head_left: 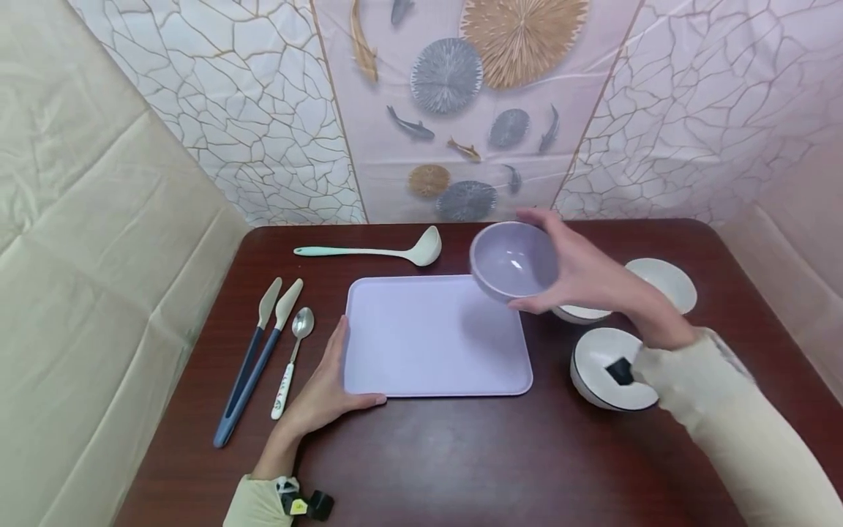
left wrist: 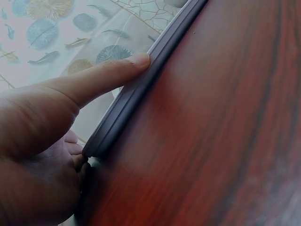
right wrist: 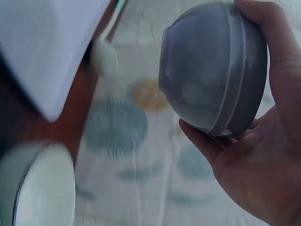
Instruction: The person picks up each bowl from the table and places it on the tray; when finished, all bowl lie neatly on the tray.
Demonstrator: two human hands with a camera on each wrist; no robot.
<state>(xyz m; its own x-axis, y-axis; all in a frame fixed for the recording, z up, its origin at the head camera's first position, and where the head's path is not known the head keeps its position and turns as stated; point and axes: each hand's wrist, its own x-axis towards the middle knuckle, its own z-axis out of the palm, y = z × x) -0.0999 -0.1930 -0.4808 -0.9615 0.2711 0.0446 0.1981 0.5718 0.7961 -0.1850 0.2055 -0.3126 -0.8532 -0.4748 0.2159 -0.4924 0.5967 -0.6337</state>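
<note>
A lavender bowl point(head_left: 514, 258) is held by its rim and side in my right hand point(head_left: 579, 274), raised above the right end of a pale lavender tray point(head_left: 428, 337). In the right wrist view, the bowl point(right wrist: 207, 70) is tipped on its side, with thumb and fingers spread around its rim. My left hand point(head_left: 329, 391) rests at the tray's near left corner. Its fingers reach along the left side and its straight thumb lies against the front edge. The left wrist view shows the thumb touching the tray's rim point(left wrist: 136, 96).
Behind the tray lies a ladle point(head_left: 421, 247). To the left are blue-handled tongs point(head_left: 257, 359) and a spoon point(head_left: 293, 359). On the right stand a white bowl point(head_left: 609, 366), another white bowl point(head_left: 582, 313) partly hidden by my right hand, and a white dish point(head_left: 665, 282).
</note>
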